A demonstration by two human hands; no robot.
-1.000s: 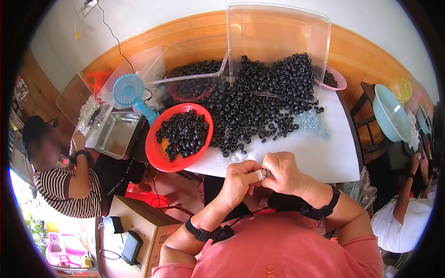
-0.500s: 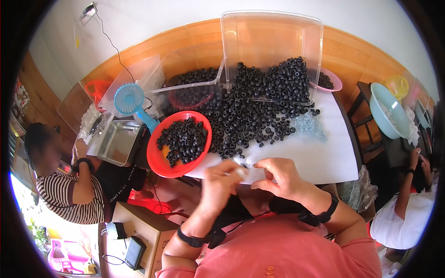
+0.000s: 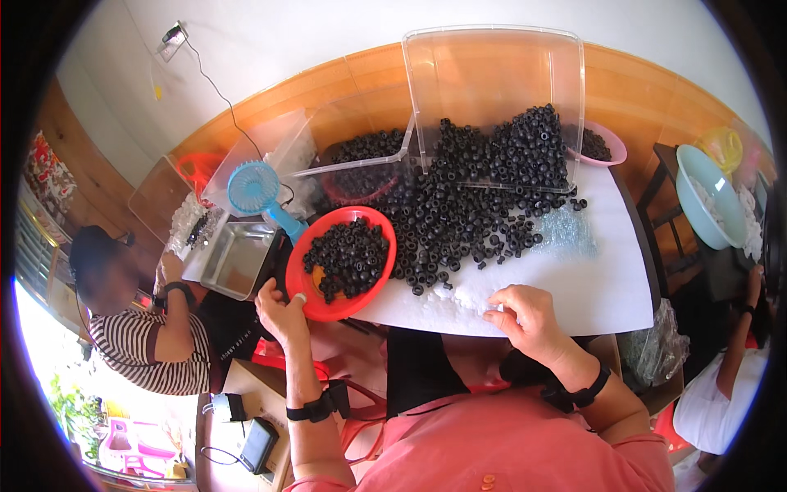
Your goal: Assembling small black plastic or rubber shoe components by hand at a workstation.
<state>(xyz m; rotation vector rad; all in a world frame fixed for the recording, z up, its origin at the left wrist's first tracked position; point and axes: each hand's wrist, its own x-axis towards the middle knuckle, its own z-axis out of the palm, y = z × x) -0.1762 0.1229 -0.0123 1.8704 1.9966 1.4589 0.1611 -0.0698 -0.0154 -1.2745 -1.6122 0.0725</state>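
My left hand (image 3: 283, 314) is beside the near left rim of a red bowl (image 3: 329, 310), its thumb at or very near the rim. Its fingers are apart, and nothing shows between them. Inside the bowl lie many small black ring-shaped parts (image 3: 348, 258). Over the front of the white table covering, my right hand (image 3: 529, 320) is closed in a pinch; what its fingertips hold, if anything, is too small to make out. Small white bits (image 3: 469, 297) lie just left of it. A heap of loose black parts (image 3: 459, 217) spreads behind both hands.
A clear plastic bin (image 3: 494, 37) spills black parts at the back. Clear beads (image 3: 567, 234) lie right of the heap. Left of the bowl are a blue fan (image 3: 254, 189) and a metal tray (image 3: 238, 261). Co-workers sit at left (image 3: 147, 340) and right (image 3: 721, 394).
My hands were close together in front of the heap. Now the left has swung left to the red bowl, and the right has moved slightly right. The whole view has shifted a little.
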